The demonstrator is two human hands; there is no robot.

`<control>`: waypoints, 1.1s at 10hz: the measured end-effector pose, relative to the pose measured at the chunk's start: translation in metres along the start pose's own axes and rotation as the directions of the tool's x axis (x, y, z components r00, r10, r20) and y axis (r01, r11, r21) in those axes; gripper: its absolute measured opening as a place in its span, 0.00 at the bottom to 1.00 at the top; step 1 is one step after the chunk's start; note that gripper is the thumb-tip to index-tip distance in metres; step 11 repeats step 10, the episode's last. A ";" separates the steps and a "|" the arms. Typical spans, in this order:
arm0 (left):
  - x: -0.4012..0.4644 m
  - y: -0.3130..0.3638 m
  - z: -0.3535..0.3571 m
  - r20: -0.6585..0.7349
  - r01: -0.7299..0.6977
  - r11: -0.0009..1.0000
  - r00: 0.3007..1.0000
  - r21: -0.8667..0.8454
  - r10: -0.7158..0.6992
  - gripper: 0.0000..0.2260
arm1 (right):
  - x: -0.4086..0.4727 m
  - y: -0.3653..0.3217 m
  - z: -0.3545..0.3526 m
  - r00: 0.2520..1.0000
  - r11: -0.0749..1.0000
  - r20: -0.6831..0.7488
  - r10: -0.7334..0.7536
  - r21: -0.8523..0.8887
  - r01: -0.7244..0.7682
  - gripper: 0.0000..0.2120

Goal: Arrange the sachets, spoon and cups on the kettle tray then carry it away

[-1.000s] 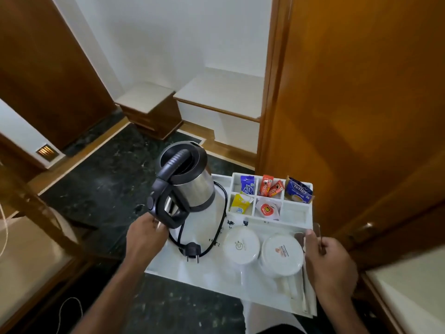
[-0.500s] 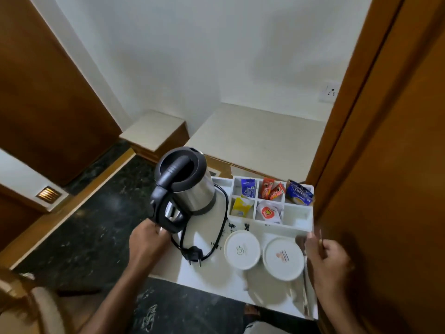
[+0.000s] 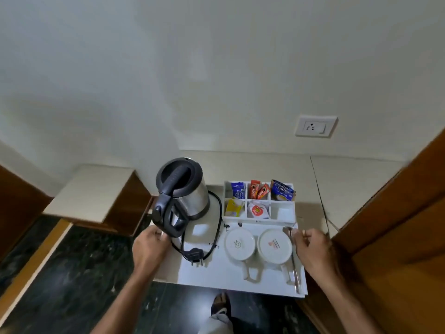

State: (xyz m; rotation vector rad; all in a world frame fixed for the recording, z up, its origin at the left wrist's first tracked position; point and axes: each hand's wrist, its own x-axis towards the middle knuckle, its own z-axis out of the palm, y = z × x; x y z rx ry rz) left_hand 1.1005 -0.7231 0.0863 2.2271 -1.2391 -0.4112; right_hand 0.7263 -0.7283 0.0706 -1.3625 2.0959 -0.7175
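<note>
A white tray (image 3: 216, 273) is held level over the near edge of a cream ledge (image 3: 349, 189). My left hand (image 3: 149, 247) grips its left edge and my right hand (image 3: 313, 249) grips its right edge. On the tray stands a steel kettle (image 3: 190, 196) with a black lid, its cord and plug (image 3: 195, 254) coiled beside it. Two white cups (image 3: 240, 244) (image 3: 274, 247) sit upside down near the front. A spoon (image 3: 293, 263) lies along the right edge, close to my right hand. Sachets (image 3: 258, 191) fill a white compartment box (image 3: 283, 213) at the back.
A wall socket (image 3: 315, 126) sits above the ledge. A wooden door or panel (image 3: 397, 225) stands close on the right. A lower cream-topped step (image 3: 91, 191) is at the left, with dark marble floor (image 3: 60, 273) below. My foot (image 3: 220, 307) shows under the tray.
The view has swung from the floor and doorway toward the ledge and wall. The tray has moved forward over the ledge's edge. Both hands keep their hold.
</note>
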 end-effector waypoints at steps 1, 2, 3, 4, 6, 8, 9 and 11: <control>0.062 0.009 0.025 0.050 -0.022 0.999 0.999 0.043 0.019 0.09 | 0.033 -0.015 0.023 0.997 0.996 0.015 0.074 -0.046 -0.073 0.15; 0.112 0.021 0.055 0.131 -0.065 0.993 0.990 0.101 0.051 0.09 | 0.069 -0.022 0.042 0.987 0.983 0.061 0.145 -0.120 -0.137 0.14; 0.143 0.028 0.085 0.189 -0.087 0.996 0.979 0.034 0.080 0.08 | 0.099 -0.023 0.059 0.972 0.961 0.078 0.222 -0.186 -0.205 0.14; 0.158 0.032 0.111 0.206 -0.064 0.997 0.977 0.047 0.053 0.08 | 0.130 -0.023 0.070 0.969 0.945 0.060 0.241 -0.242 -0.220 0.14; 0.160 0.019 0.129 0.260 0.031 0.988 0.963 0.151 -0.070 0.06 | 0.160 -0.024 0.087 0.967 0.936 0.084 0.239 -0.285 -0.207 0.17; 0.167 0.011 0.133 0.328 -0.065 0.975 0.945 0.211 -0.008 0.08 | 0.148 -0.021 0.092 0.974 0.940 0.056 0.218 -0.280 -0.194 0.13; 0.170 0.014 0.117 0.343 -0.130 0.974 0.938 0.186 0.059 0.11 | 0.143 -0.025 0.079 0.976 0.907 -0.030 0.218 -0.363 -0.214 0.15; 0.190 0.027 0.082 0.137 -0.217 0.976 0.967 0.003 0.215 0.21 | 0.152 -0.067 0.058 0.967 0.936 -0.251 -0.033 -0.347 -0.058 0.14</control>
